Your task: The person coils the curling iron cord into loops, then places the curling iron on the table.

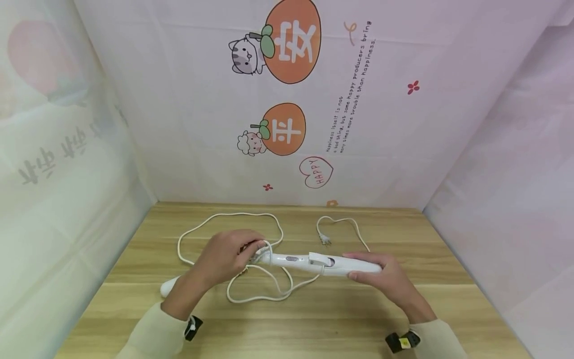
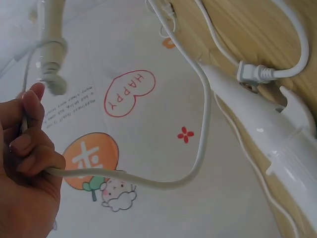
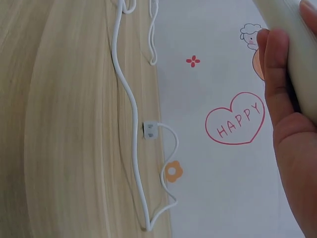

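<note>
The right hand (image 1: 381, 271) wraps round one end of the white wand (image 1: 341, 268) above the desk (image 1: 358, 319), while the left hand (image 1: 228, 254), well curled, pinches a cord (image 2: 204, 119) near the other. Steady turns look best here: snug, no kinks, slack left toward the plug (image 1: 324, 240) beyond.

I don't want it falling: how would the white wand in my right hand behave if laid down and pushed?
The white wand looks stiff, its body nearly straight. Its rounded, smooth surface might let it slide or roll, though the raised lever would probably stop a full turn.
</note>
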### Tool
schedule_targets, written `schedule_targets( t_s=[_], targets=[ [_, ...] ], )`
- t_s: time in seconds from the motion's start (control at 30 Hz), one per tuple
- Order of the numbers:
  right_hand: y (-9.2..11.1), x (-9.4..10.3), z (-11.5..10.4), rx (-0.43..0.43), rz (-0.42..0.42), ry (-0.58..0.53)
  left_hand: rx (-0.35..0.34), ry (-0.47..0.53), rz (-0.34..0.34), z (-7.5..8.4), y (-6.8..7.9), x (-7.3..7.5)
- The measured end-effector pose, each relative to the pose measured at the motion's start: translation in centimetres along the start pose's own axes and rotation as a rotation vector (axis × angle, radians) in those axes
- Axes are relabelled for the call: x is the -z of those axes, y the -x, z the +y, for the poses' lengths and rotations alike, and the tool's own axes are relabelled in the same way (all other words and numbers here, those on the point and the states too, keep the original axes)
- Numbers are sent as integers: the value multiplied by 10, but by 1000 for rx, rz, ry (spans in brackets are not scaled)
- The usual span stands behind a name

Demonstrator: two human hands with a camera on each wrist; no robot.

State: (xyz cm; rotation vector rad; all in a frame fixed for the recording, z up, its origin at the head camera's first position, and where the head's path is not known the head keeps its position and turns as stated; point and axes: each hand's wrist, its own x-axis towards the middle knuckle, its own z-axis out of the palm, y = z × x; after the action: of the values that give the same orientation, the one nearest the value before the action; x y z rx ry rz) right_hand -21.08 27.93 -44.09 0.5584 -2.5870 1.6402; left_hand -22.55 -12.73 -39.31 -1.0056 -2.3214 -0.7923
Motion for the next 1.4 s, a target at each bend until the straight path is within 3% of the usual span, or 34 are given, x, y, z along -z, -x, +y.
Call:
schedule_targets(
  t_s=[0.23,0.47,0.53,0.63,0.87,0.97,1.13,1.27,1.4],
  targets=[
    [-1,-3,3,61,-66,-58,231,310,-167,-14,2,0],
    [-3,-4,1,103,-88,-127,304,665,-359,-29,1,-3],
    [-4,-5,0,108,-79,-148,331,743,-377,-31,2,-10],
    [-5,-6,-2,88,-42,-167,364,788,-338,-28,6,-22],
    [-10,-11,-5,58,61,-128,470,683,-238,-13,18,-41],
    [-12,-13,-5,58,92,-117,446,624,-197,-8,18,-43],
    [-14,-16,-5,29,149,-120,425,511,-190,1,16,-46],
    [-15,-16,-4,-17,186,-125,446,364,-156,9,18,-42],
    [-16,-16,-3,-84,214,-114,408,254,-128,16,20,-40]
  ],
)
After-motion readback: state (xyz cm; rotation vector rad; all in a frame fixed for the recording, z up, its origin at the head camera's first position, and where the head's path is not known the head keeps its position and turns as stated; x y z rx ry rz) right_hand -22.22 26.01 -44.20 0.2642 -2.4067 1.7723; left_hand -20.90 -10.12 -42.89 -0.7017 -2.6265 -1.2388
